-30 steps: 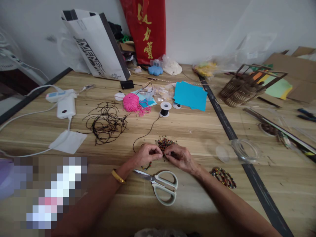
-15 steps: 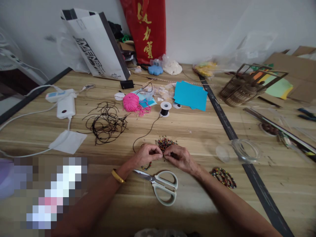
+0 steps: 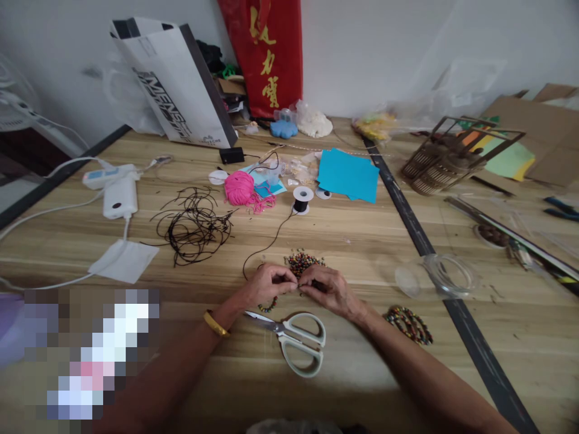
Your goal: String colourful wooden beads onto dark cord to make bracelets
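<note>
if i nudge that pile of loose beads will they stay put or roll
The loose beads would probably roll and scatter, since they look small and rounded and lie uncontained on the wooden tabletop. Each is likely light, judging by its tiny size.

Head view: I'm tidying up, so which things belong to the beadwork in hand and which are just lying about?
Likely part of the beadwork:
loose beads
short beaded strand
black cord spool
scissors
beaded loops

Apparently just lying about:
pink yarn
blue sheets
white paper bag
red bag
</note>
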